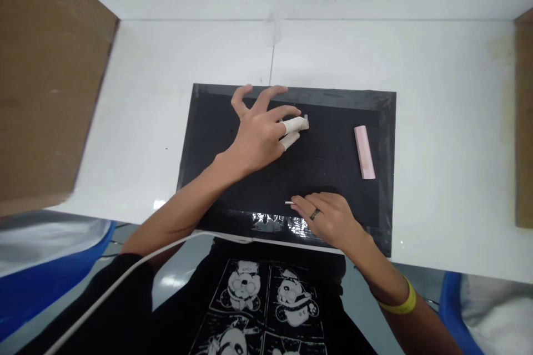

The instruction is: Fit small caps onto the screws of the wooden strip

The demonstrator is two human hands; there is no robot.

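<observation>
Over the black mat (250, 188), my left hand (260, 138) has pale finger covers on its thumb and one finger. These two fingers are brought close together at a small greyish piece (306, 118), too small to name, while the other fingers are raised and spread. My right hand (328, 216), with a dark ring on one finger, is closed near the front edge of the mat. From its fingertips a thin white stick (288, 202) points left; the rest of the stick is hidden in the hand.
A pink block-like bar (364, 152) lies on the right part of the mat. The mat rests on a white table (437, 177), with brown boards (54, 77) at both sides and a white wall behind. A white cable (125, 277) crosses my left forearm.
</observation>
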